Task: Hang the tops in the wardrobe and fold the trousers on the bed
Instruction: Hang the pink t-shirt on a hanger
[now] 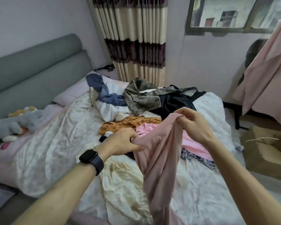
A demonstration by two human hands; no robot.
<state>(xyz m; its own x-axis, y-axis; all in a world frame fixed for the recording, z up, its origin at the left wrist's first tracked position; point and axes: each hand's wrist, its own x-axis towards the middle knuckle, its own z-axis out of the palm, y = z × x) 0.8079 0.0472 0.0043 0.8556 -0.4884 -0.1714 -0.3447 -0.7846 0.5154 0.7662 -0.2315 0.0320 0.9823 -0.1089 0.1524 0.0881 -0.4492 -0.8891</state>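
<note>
Hanging twisted, a pink garment (159, 153) is pinched by the left hand (120, 142) and right hand (193, 125), so its type could be misjudged.

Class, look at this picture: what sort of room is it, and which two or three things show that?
Most likely a home bedroom: a bed with a padded grey headboard, a heap of clothes on it and a striped curtain. The left hand and right hand grip a pink garment.
</note>
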